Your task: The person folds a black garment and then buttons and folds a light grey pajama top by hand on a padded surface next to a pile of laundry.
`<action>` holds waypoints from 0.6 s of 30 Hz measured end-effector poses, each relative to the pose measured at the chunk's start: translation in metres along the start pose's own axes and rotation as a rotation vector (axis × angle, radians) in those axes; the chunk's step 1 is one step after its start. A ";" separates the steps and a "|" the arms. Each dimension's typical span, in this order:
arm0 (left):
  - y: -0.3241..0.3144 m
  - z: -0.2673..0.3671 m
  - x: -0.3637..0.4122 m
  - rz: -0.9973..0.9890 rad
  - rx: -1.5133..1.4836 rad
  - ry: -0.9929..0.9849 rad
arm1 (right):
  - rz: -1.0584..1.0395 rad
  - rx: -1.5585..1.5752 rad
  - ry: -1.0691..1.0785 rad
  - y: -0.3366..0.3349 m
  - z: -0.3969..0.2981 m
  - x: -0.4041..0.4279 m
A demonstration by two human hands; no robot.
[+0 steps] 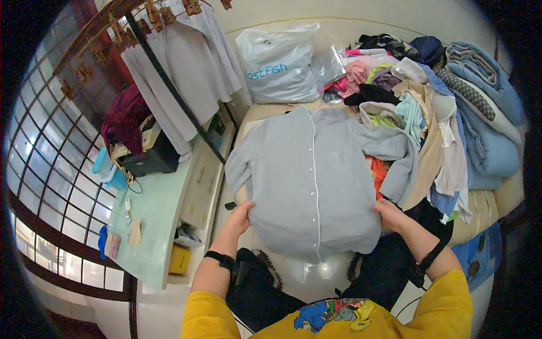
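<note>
A light grey button-front shirt (288, 169) with white piping and a row of white buttons is spread face up before me. Its collar end lies on the cushioned seat, while the hem hangs over the edge towards my knees. My left hand (241, 218) pinches the shirt's left side low down. On the opposite side my right hand (388, 215) grips the edge near the hem. One sleeve (239, 163) droops at the left; the other sleeve (400, 156) bends out over the clothes at the right. A bit of orange-red cloth (378, 173) shows beneath that sleeve.
A heap of mixed clothes (423, 106) covers the right of the seat, beside folded blue bedding (487, 140). Behind the shirt stands a full white plastic bag (281, 68). At left are a glass-topped desk (148, 237), a black printer (152, 156) and hanging pale garments (182, 63).
</note>
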State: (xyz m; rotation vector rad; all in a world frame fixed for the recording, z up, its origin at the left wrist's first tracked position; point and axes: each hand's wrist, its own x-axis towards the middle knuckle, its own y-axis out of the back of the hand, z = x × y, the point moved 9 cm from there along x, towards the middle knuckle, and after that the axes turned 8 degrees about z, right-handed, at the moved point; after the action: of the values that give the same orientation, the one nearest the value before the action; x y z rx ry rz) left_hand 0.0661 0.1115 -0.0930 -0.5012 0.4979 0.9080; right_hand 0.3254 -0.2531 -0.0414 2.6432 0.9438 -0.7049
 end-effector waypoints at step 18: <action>-0.058 0.076 0.087 -0.038 -0.240 0.065 | 0.205 0.553 -0.085 0.015 -0.066 0.183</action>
State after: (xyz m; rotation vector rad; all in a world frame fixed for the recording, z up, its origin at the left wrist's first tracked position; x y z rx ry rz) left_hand 0.1741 0.1803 -0.0747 -0.7582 0.4384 0.9217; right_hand 0.4816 -0.1431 -0.0791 3.0799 0.4896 -1.1500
